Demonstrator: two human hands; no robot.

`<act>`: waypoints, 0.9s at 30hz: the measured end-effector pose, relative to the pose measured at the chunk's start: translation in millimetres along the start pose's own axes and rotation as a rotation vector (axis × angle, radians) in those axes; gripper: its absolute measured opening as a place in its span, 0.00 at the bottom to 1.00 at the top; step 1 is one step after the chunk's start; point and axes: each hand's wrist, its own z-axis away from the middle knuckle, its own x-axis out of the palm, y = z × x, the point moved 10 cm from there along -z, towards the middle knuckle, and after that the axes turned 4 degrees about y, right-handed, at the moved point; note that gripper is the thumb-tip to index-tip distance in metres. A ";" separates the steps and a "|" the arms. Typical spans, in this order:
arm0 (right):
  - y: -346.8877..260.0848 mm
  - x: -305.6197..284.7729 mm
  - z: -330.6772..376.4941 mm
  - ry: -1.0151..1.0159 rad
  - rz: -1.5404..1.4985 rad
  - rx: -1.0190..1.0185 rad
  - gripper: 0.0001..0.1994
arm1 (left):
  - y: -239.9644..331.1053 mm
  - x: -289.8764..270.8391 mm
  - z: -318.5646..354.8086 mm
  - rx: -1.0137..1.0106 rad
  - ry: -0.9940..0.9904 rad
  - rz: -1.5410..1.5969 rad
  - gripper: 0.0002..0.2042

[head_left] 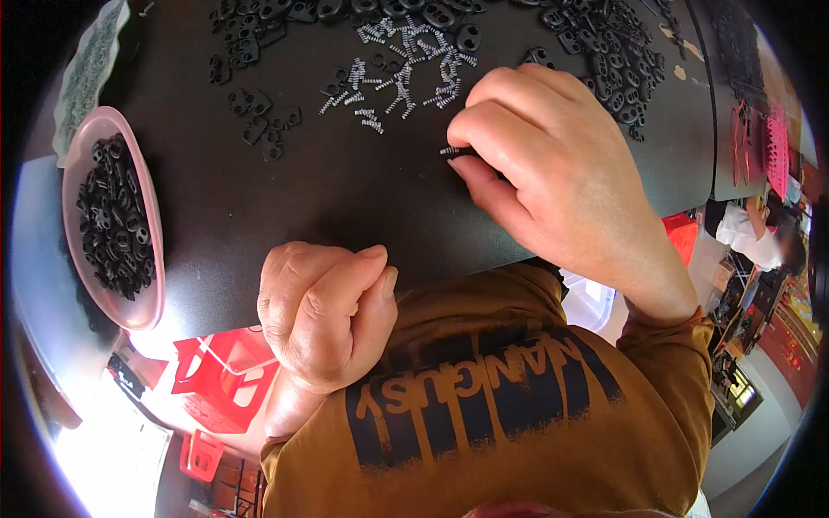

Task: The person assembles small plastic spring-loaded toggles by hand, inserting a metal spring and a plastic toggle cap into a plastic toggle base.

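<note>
My right hand (pixel 544 160) is closed over the dark table (pixel 397 198), its thumb and forefinger pinching a small metal spring (pixel 448 151) whose end sticks out at the fingertips. Near the table's front edge my left hand (pixel 324 311) is curled, with thumb and forefinger close together; whatever it may hold is hidden. Beyond my right hand lies a loose scatter of small silvery springs (pixel 404 82). Heaps of black plastic pieces with two holes, like cord-lock parts (pixel 617 73), spread at the far right and along the far side.
A pink oval bowl (pixel 153 233) of small black parts stands at the left, beside a pale green tray (pixel 69 112). Several black pieces (pixel 259 116) lie left of the springs. Red baskets (pixel 224 388) are below the table. A person (pixel 751 233) is at the far right.
</note>
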 end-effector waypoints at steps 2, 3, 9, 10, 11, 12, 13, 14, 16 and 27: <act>2.9 6.8 -2.6 -0.052 0.006 0.004 0.09 | -0.4 -1.1 -0.2 -0.001 0.016 -0.010 0.14; 3.3 5.6 -4.1 -0.055 0.008 0.002 0.09 | 0.5 -0.3 -0.4 -0.003 0.020 -0.009 0.14; 0.7 8.5 -8.8 -0.090 0.009 -0.030 0.09 | -0.6 0.8 1.1 -0.005 0.037 0.005 0.14; 1.9 6.1 -8.0 -0.048 -0.006 -0.027 0.09 | -0.4 1.3 1.2 -0.006 0.036 0.006 0.14; 2.9 2.6 -7.5 -0.007 -0.021 -0.024 0.10 | -0.2 1.7 1.2 -0.006 0.034 0.007 0.14; 3.2 2.1 -7.8 -0.006 -0.023 -0.024 0.10 | -0.5 1.4 1.0 -0.007 0.034 0.005 0.14; 3.7 -2.7 -8.9 0.026 -0.050 -0.022 0.09 | -0.3 1.3 0.6 -0.003 0.030 0.001 0.14; 4.0 -7.6 -10.4 0.059 -0.078 -0.020 0.09 | -0.1 1.3 0.2 0.000 0.025 -0.004 0.14; 3.6 -16.4 -14.8 0.103 -0.114 -0.006 0.09 | 0.0 1.0 -0.2 -0.001 0.017 -0.003 0.13; 19.3 -49.0 -33.7 0.057 -0.258 0.234 0.05 | -0.8 -1.9 -1.5 0.005 0.028 0.004 0.13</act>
